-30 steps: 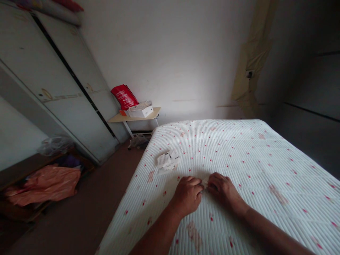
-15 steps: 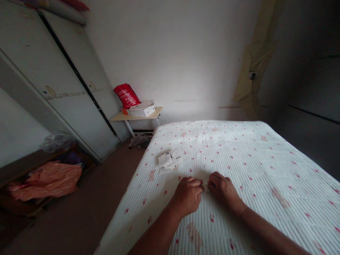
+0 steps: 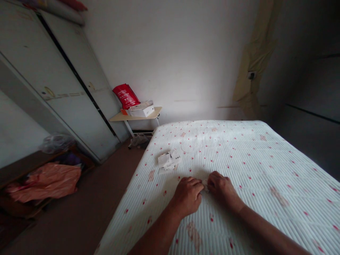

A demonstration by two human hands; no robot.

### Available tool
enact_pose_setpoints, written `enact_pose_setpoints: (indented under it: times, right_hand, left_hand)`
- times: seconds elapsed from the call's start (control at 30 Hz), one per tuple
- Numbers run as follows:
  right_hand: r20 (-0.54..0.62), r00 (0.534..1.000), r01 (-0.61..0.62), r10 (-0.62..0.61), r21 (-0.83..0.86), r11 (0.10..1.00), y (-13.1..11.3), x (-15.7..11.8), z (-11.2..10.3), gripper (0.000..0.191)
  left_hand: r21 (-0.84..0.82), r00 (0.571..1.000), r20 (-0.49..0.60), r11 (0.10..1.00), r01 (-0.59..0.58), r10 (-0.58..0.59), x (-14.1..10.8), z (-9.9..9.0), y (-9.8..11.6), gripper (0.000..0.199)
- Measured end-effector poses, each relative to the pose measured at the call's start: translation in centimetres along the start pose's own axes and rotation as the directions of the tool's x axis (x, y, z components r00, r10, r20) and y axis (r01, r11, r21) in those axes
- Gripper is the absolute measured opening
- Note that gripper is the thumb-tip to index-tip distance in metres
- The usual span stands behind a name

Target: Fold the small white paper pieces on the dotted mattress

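Observation:
On the white quilted bedspread (image 3: 239, 212) with red dots, my left hand (image 3: 188, 194) and my right hand (image 3: 223, 187) lie close together, fingers curled. A small pale piece with faint marks (image 3: 205, 185), perhaps paper, shows in the narrow gap, pinched between the fingertips of both hands. Most of it is hidden by the fingers, so its kind is unclear. Beyond my left hand rests a loose pile of white printed papers (image 3: 169, 161), untouched by either hand.
A small wheeled table (image 3: 119, 117) at the bed's far left corner bears a red bag (image 3: 126, 96) and a white box (image 3: 142, 112). Grey cabinets (image 3: 74, 88) line the left side. An orange plastic bag (image 3: 47, 180) lies on a low wooden shelf.
Both hands keep nearly the same place and grip. Slightly more of the pale piece shows between the fingers. The view has shifted a little.

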State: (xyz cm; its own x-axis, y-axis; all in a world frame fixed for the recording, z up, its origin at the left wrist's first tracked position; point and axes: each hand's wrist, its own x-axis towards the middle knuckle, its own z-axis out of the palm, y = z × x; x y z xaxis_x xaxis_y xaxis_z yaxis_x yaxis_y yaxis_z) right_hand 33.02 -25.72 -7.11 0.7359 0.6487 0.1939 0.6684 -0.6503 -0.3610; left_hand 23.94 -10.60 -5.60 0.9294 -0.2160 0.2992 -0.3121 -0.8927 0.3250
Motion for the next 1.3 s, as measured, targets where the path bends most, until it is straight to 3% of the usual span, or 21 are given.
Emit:
enact_pose_setpoints:
  times: [0.3, 0.9, 1.1, 1.3]
  right_hand:
    - [-0.016, 1.000, -0.013, 0.015, 0.104, 0.994, 0.5, 0.1, 0.2, 0.012]
    - [-0.049, 0.997, -0.047, 0.067, 0.341, 0.939, 2.0, 0.4, 0.2, 0.022]
    - [-0.071, 0.995, -0.056, 0.076, 0.249, 0.967, 1.1, 0.2, 0.5, 0.008]
    - [-0.053, 0.996, -0.056, 0.069, 0.224, 0.973, 1.1, 0.1, 0.6, 0.016]
  left_hand:
    - [0.078, 1.000, 0.021, 0.997, -0.001, -0.001, -0.1, 0.2, 0.2, 0.019]
    - [0.115, 1.000, 0.005, 0.993, -0.018, 0.018, -0.1, 0.4, 0.4, 0.020]
    - [0.107, 1.000, -0.007, 0.994, -0.016, 0.017, -0.1, 0.6, 0.3, 0.018]
    - [0.112, 1.000, 0.001, 0.994, -0.015, 0.015, 0.0, 0.4, 0.5, 0.016]
